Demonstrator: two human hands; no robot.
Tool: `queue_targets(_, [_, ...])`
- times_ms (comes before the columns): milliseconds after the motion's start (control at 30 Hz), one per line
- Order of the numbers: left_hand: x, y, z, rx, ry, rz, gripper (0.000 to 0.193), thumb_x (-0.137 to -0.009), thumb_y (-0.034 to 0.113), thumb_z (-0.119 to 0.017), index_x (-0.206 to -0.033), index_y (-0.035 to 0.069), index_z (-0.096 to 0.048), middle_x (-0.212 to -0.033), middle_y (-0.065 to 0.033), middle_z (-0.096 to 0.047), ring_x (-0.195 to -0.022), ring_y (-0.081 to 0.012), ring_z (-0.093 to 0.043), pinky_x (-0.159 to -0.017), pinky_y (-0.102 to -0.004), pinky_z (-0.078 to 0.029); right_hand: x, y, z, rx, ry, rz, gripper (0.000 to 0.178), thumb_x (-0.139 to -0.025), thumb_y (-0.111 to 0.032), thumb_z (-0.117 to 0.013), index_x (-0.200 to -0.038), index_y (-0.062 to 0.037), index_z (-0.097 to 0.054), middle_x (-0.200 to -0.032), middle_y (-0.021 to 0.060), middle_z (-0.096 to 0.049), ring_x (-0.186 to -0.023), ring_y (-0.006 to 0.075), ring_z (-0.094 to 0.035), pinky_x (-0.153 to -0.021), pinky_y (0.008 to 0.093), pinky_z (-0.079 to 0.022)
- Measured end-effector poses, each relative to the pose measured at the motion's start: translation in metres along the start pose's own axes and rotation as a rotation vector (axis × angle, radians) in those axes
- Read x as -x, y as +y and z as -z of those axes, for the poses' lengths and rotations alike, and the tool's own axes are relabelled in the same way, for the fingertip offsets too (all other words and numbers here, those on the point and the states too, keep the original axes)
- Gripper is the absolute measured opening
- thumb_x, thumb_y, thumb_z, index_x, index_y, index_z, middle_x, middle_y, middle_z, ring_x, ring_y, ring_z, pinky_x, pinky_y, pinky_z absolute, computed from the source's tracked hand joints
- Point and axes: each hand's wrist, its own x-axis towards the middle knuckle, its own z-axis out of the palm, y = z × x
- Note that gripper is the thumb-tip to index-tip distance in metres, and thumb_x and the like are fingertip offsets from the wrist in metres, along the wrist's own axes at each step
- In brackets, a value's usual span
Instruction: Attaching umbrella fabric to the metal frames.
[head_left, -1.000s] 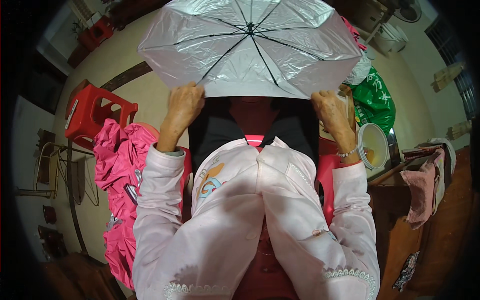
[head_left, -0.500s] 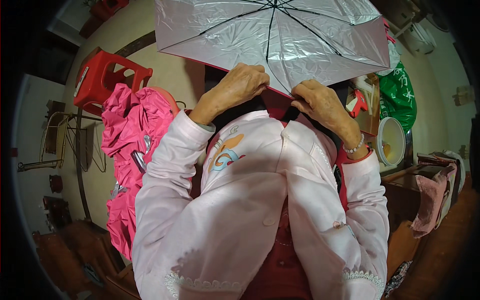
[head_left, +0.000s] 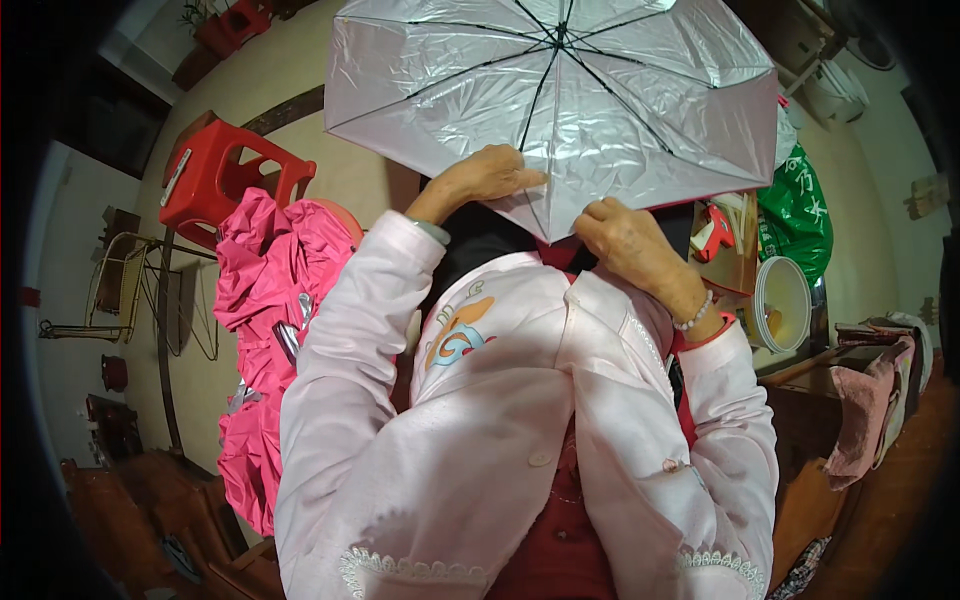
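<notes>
Open umbrella [head_left: 600,130] up front

It's in front of the person [head_left: 500,420], silver side facing them. L hand [head_left: 490,173] is on it nr the close tip [head_left: 549,236]; can't tell if it grips. R hand [head_left: 625,238] pinches it just beside that tip. Pink cloth [head_left: 258,262] lies to the L, nr a red stool [head_left: 203,190]. Green bag [head_left: 795,225] & white tub [head_left: 783,305] are on the R.

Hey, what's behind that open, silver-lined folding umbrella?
Past the right edge of the umbrella, part of a shiny green plastic bag shows; anything directly behind the umbrella is covered from view.
</notes>
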Motion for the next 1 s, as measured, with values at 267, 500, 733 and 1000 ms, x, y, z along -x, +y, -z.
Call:
queue_targets(267, [-0.034,-0.022,-0.010,-0.183,0.015,0.220,0.041,-0.066,0.034,-0.063,-0.079,-0.004,-0.064,-0.084,-0.0237,-0.062,-0.080,-0.0358,-0.061,-0.070,-0.0402,-0.048,0.050,0.081,0.040,0.543,0.222,-0.462,0.013,-0.070,-0.008,-0.058,-0.082,-0.0044,-0.054,-0.085,0.0143,-0.053,-0.091,0.0327,-0.051,-0.066,0.0408,-0.046])
queue_targets(500, [-0.050,-0.017,-0.020,0.253,-0.091,0.343,0.039,-0.068,0.033,-0.062,-0.083,-0.002,-0.064,-0.088,-0.0220,-0.062,-0.084,-0.0340,-0.061,-0.072,-0.0400,-0.048,0.078,0.118,0.050,0.585,0.101,-0.587,0.006,-0.074,-0.008,-0.051,-0.073,-0.0019,-0.054,-0.078,0.0175,-0.056,-0.079,0.0342,-0.054,-0.064,0.0424,-0.045])
queue_targets(733, [-0.043,-0.009,-0.045,-0.284,0.154,0.144,0.040,-0.073,0.035,-0.059,-0.088,-0.002,-0.061,-0.089,-0.0205,-0.060,-0.085,-0.0335,-0.057,-0.074,-0.0400,-0.046,0.052,0.076,0.046,0.364,0.019,-0.496,0.010,-0.075,-0.007,-0.049,-0.068,-0.0021,-0.051,-0.069,0.0171,-0.055,-0.067,0.0348,-0.055,-0.059,0.0433,-0.044])
queue_targets(1000, [-0.008,0.061,-0.031,0.068,0.234,-0.599,0.025,-0.077,0.025,-0.059,-0.084,0.002,-0.056,-0.087,-0.0158,-0.055,-0.077,-0.0338,-0.054,-0.067,-0.0405,-0.043,0.019,0.025,0.019,0.212,0.037,-0.200,0.006,-0.075,-0.011,-0.056,-0.073,-0.0053,-0.054,-0.073,0.0102,-0.056,-0.072,0.0281,-0.055,-0.060,0.0369,-0.046])
